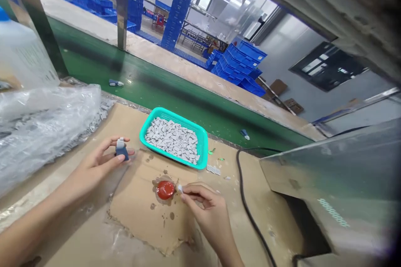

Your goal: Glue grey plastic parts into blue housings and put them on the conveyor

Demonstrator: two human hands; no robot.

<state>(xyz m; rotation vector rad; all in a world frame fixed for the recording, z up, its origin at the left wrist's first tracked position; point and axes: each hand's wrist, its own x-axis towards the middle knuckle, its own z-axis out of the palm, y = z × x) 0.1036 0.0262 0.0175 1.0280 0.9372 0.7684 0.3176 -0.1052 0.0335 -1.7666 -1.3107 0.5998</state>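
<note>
My left hand (pixel 94 168) grips a blue plastic part (pixel 122 152) with a white piece on its top end, holding it between thumb and fingers. My right hand (pixel 206 212) pinches a small white piece (pixel 179 189) at the edge of a red paste blob (pixel 165 190). The blob lies on a stained cardboard sheet (pixel 140 212). Just beyond both hands, a teal plastic basket (pixel 154 112) holds several small white pieces.
A green conveyor belt (pixel 131 66) runs behind the bench, carrying small blue-and-white parts (pixel 115 83). A crumpled plastic bag (pixel 40 121) lies left, a black cable (pixel 241 187) crosses the bench, and a metal machine housing (pixel 328 175) stands right. Blue crates (pixel 238 64) are stacked beyond.
</note>
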